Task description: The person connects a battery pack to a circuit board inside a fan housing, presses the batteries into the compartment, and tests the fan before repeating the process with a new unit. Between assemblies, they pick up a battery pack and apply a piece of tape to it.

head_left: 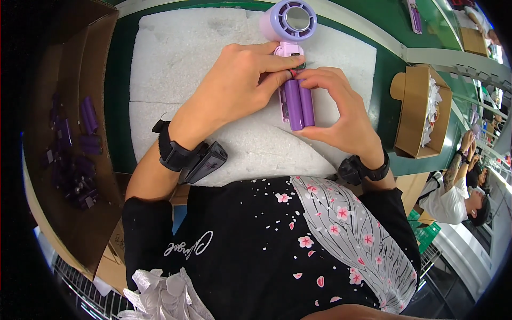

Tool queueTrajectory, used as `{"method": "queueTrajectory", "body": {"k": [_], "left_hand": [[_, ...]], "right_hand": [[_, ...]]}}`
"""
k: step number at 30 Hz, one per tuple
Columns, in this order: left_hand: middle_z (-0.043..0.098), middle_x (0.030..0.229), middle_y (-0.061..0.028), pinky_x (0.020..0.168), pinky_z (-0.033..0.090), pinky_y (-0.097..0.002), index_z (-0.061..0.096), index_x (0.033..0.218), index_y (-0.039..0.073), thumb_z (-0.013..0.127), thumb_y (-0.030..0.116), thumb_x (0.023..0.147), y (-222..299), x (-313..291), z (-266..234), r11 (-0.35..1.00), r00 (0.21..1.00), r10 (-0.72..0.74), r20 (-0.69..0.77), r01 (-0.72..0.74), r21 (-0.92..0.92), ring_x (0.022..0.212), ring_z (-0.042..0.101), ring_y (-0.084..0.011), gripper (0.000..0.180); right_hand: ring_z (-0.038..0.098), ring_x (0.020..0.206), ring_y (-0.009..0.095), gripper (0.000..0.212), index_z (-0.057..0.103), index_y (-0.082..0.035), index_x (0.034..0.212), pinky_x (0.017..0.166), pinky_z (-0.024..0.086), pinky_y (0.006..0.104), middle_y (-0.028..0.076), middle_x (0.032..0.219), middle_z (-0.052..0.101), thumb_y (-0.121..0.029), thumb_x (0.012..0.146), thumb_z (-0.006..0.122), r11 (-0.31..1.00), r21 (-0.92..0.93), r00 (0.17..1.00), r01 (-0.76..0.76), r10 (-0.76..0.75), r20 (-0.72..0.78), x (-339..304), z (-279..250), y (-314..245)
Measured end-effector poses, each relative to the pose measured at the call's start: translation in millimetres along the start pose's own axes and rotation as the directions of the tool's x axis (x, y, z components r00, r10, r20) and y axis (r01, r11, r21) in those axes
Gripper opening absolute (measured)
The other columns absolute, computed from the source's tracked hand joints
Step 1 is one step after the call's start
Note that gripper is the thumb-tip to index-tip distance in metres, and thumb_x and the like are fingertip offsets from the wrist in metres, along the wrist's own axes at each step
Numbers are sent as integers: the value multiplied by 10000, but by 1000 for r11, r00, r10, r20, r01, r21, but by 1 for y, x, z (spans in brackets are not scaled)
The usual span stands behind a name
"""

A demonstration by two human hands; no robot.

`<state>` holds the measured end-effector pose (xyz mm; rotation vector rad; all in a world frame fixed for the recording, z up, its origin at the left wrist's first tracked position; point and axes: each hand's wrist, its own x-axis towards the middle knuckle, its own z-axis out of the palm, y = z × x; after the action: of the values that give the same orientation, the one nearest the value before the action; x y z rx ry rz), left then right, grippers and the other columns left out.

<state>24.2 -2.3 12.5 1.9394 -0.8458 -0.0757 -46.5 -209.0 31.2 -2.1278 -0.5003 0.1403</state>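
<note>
A light-purple handheld fan lies on the white foam sheet, its round head away from me and its handle open. A small green circuit board and a bit of red wire show in the handle. Two purple battery cells lie side by side along the handle. My left hand is closed on the fan's handle, index finger and thumb by the board and wire. My right hand is closed round the battery cells, with fingers at their far end and thumb at their near end.
The foam sheet covers a green bench. At left stands a deep cardboard box with several purple battery cells. At right is a smaller cardboard box of white pieces. Another fan part lies at the far right; people work beyond.
</note>
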Motion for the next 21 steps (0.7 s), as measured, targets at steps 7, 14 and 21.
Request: {"method": "queueTrajectory", "body": {"k": [7,14,21], "left_hand": [[654,1093,-221,684,515,-303,698,1096,72,626,22,795,9,2,-8,987,977,-159,141,159,10,762,670,-318,314],[659,1065,-235,688,521,-300,708,1076,66,630,62,784,7,0,-4,991,988,-131,75,131,8,767,688,-284,303],[671,995,-201,660,522,-293,717,1057,74,645,98,783,2,0,-1,993,992,-117,55,117,-5,725,684,-256,285]], "right_hand": [[554,1105,293,554,599,-36,1070,914,489,390,141,1230,555,-92,582,855,989,-147,998,33,-40,-46,-3,7,-7],[576,1078,289,473,623,-9,1003,868,541,364,158,1264,517,-48,586,842,985,-167,995,53,-66,-77,-5,12,-6],[584,1056,278,415,596,-24,909,866,539,359,152,1252,508,-54,582,849,980,-173,991,95,-109,-78,-3,10,-1]]}}
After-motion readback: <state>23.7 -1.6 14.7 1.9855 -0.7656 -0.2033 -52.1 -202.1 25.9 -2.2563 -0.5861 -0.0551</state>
